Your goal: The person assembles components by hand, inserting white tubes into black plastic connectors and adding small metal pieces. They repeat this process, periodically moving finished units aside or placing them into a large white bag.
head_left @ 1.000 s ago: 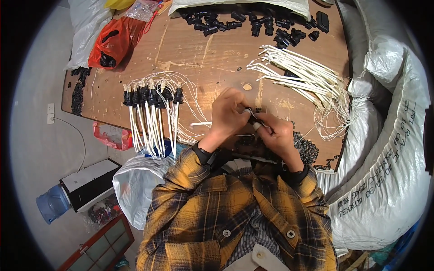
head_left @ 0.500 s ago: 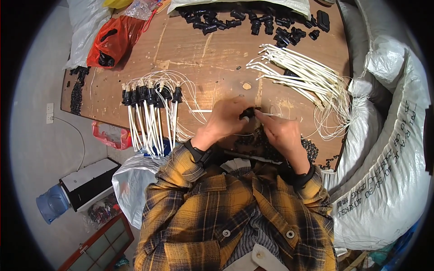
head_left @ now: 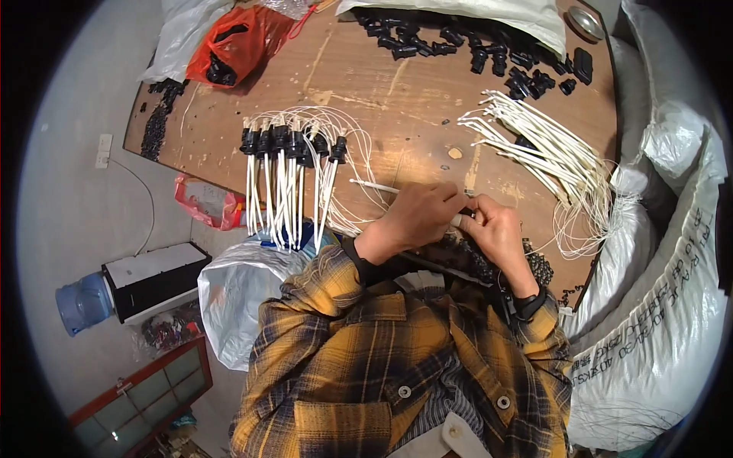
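My left hand and my right hand meet over the near edge of the table, both with closed fingers. Between their fingertips is a small black plastic fitting, mostly hidden; the right fingers pinch it. A white sleeved wire sticks out to the left from behind my left hand, which closes round its covered part. To the left, a bundle of white sleeved wires with black fittings hangs over the table edge. Small black parts lie in a heap beside and beneath my hands.
More white sleeved wires lie at right with thin ends looped. Loose black fittings spread along the back before a white sack. A red bag stands at back left. Bulky sacks line the right edge; a silvery bag hangs left.
The view has shifted, so the table sits further right in it. My fingertips have drawn together around the black fitting, and my right hand has turned inward.
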Available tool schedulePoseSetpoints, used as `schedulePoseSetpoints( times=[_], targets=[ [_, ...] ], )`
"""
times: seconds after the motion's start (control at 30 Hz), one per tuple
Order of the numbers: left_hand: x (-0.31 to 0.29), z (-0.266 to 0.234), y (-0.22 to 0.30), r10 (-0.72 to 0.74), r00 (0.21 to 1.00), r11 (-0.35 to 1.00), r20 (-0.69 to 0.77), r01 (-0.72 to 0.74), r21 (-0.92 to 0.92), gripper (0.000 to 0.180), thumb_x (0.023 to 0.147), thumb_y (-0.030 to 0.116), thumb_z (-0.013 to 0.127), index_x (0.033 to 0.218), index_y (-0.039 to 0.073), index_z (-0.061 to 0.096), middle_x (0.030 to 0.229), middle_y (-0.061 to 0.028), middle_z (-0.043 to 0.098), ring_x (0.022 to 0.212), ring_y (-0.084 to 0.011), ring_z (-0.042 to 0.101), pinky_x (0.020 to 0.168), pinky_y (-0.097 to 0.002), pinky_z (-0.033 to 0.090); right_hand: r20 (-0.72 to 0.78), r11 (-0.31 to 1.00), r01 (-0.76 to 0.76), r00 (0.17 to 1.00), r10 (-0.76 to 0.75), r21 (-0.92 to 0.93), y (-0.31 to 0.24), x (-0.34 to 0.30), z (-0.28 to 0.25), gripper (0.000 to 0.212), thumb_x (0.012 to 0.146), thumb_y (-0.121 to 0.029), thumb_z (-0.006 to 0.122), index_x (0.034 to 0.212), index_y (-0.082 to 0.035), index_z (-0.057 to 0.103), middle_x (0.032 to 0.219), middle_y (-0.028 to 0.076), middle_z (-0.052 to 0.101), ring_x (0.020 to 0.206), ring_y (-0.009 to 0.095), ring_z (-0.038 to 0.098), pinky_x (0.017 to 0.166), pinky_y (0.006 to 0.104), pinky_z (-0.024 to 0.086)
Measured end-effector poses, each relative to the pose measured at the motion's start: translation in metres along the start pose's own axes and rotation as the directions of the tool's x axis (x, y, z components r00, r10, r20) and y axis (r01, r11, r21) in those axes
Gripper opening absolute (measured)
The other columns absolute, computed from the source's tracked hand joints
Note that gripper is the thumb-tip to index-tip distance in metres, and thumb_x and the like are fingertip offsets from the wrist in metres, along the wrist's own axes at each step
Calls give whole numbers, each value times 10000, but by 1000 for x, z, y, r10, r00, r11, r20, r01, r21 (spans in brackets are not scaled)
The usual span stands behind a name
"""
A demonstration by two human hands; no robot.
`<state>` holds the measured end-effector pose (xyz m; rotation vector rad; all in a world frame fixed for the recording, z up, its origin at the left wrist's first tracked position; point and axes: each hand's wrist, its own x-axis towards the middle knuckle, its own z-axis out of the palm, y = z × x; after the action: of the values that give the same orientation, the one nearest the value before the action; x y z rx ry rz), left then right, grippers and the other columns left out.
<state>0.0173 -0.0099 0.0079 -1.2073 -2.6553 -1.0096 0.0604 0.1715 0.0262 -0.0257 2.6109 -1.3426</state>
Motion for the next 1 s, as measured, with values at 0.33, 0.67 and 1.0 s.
schedulePoseSetpoints(
  times=[0.33, 0.67, 1.0],
  targets=[
    [-41, -73, -53, -222, 832, 698, -508, 499, 514, 325, 654, 130, 696, 965, 55, 636, 929, -81, 628, 1024, -328, 523, 914, -442, 379, -117, 800, 494, 822, -557, -339, 7, 5, 1, 209, 770, -208, 736, 914, -67, 677, 967, 91, 678, 721, 262, 648, 630, 326, 508],
    [109, -60, -74, -549, 836, 826, 12, 540, 160, 404, 776, 257, 611, 1132, 67, 605, 1193, -186, 583, 1081, -358, 552, 906, -448, 461, -177, 972, 41, 981, -83, -231, 28, 18, -27, 199, 759, -161, 708, 925, -53, 683, 866, 146, 675, 698, 302, 649, 608, 382, 503],
    [136, -17, -151, -551, 832, 771, -70, 539, 341, 318, 762, 112, 620, 1079, 104, 621, 1086, -159, 636, 971, -330, 614, 860, -433, 496, -215, 711, -358, 934, 287, -606, 76, 21, -73, 133, 790, -85, 633, 902, -27, 672, 777, 136, 647, 612, 291, 598, 558, 380, 460]
  ],
)
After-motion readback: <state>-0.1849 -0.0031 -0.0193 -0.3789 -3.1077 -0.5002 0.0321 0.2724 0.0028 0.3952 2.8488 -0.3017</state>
